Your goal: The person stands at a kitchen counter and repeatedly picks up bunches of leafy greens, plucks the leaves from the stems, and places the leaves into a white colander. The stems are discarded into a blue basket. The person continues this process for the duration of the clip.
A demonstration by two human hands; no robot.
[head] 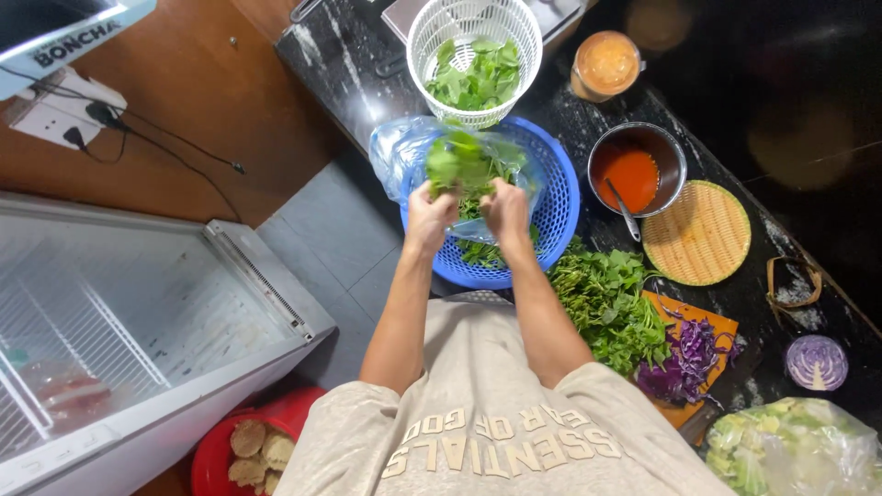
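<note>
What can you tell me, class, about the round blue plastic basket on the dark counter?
The round blue plastic basket has perforated mesh walls and a thick rim. It sits at the counter's edge, overhanging slightly, below a white plastic basket of leaves. A clear plastic bag of green leaves rests in it, gripped by the left hand and right hand.

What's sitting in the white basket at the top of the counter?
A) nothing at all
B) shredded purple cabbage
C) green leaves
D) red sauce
C: the white basket holds green leaves, while both hands work lower down over the blue basket.
</note>
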